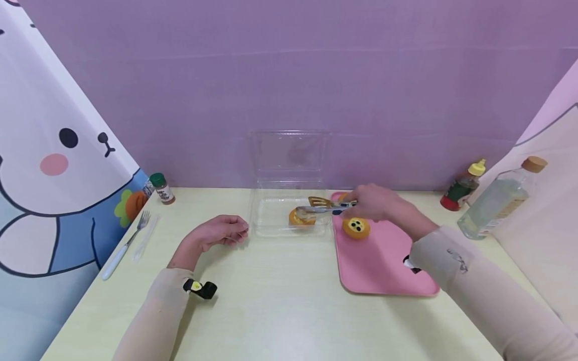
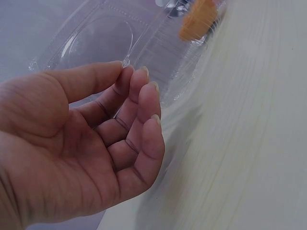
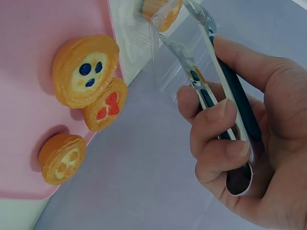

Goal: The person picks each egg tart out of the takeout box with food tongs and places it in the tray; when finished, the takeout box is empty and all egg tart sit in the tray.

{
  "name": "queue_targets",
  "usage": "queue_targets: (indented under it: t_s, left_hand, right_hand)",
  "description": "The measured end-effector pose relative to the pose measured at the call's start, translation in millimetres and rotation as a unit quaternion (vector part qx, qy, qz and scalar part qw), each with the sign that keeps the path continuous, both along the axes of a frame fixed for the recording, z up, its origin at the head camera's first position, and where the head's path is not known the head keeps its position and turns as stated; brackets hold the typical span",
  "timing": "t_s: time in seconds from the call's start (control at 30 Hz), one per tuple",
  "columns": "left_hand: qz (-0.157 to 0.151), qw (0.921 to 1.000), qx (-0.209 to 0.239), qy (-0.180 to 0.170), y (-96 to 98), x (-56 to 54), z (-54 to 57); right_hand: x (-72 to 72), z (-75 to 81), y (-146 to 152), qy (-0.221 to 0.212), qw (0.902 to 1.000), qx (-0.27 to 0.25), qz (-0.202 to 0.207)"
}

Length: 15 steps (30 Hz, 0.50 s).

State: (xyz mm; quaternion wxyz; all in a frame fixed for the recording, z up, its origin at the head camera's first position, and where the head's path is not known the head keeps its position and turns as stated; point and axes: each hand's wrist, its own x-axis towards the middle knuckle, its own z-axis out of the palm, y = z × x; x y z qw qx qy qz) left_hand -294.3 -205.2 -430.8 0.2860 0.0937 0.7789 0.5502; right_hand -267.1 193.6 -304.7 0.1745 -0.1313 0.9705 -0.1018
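A clear plastic container (image 1: 271,228) stands with its hinged lid (image 1: 291,153) raised. My left hand (image 1: 223,230) is at its left side; in the left wrist view, thumb and forefinger of that hand (image 2: 96,139) pinch its edge. My right hand (image 1: 375,200) grips metal tongs (image 1: 322,208) with dark handle inlays, reaching into the container from the right. At the tongs' tips, inside the container, is a small egg tart (image 1: 295,218), partly covered by them. In the right wrist view the tongs (image 3: 235,91) lie between thumb and curled fingers.
On a pink tray (image 1: 384,271) sit a blueberry-topped tart (image 3: 86,72), a red-topped tart (image 3: 108,105) and a pale-topped tart (image 3: 62,160). A sauce bottle (image 1: 462,185) and a clear bottle (image 1: 501,200) stand right. Left are a spice jar (image 1: 162,189) and a fork (image 1: 126,245).
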Motion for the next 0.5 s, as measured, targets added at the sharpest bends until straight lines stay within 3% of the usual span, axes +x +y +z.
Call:
queue_targets:
  t_s: [0.27,0.5]
  left_hand:
    - [0.005,1.0000,-0.002,-0.005,1.9,-0.6,-0.4]
    - [0.002,1.0000,-0.005,0.001,1.1,-0.4,0.4]
  right_hand:
    - [-2.5,-1.1,-5,-0.021,0.9997,0.007,0.013]
    - [-10.1,-9.0,-4,-0.067,0.9970,-0.038,0.001]
